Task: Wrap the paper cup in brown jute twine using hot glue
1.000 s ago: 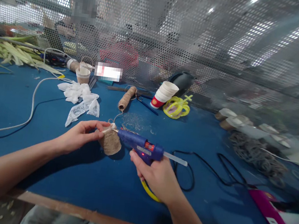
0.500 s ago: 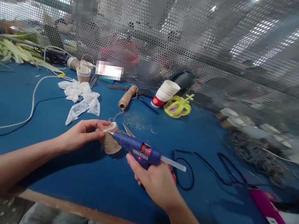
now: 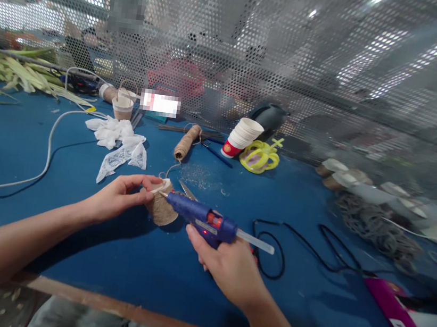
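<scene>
In my right hand is a blue hot glue gun, its small red light on and a clear glue stick jutting from the back. The nozzle points left and meets or nearly meets the rim of a twine-wrapped paper cup. My left hand pinches that cup at its white rim, fingers closed. A strand of twine runs from the cup to a twine roll behind it. Scissors lie partly hidden behind the glue gun.
Stacked paper cups and a yellow crown-shaped piece stand at the back. Crumpled white plastic lies left. A black cord leads right to a magenta power strip. Grey cord lies beyond it. A perforated metal screen rises behind.
The glue gun has shifted very slightly right and down in my right hand. My left hand and the cup stay almost where they were.
</scene>
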`<state>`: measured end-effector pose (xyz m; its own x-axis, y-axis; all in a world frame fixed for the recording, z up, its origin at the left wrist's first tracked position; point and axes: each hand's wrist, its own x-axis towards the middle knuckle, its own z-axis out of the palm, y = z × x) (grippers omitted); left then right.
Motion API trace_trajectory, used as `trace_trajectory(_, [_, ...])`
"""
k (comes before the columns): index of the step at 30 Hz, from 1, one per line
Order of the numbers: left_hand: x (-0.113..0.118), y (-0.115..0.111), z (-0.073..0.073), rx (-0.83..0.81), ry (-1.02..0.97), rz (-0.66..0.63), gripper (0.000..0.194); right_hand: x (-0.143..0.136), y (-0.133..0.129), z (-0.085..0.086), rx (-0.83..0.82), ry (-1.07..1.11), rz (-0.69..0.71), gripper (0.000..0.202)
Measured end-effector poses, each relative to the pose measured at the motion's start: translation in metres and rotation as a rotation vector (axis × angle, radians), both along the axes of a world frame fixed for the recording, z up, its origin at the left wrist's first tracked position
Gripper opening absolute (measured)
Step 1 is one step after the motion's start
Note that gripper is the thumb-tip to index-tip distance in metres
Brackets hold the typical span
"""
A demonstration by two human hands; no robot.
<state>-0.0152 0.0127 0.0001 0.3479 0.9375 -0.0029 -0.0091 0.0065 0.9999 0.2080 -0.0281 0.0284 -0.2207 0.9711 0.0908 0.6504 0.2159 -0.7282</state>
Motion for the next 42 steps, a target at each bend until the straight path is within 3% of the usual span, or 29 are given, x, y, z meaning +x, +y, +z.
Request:
trace_trajectory(15, [-0.0012, -0.0002, 0.0000, 0.003, -0.005, -0.021, 0.021, 0.0010, 0.0020, 0.0048, 0.055, -0.114, 0.004, 0.026])
trace_trajectory(42, [-0.0029, -0.0003, -0.0001, -0.001, -0.011, -0.041, 0.022, 0.0008, 0.0008, 0.0055, -0.022, -0.003, 0.023, 0.025])
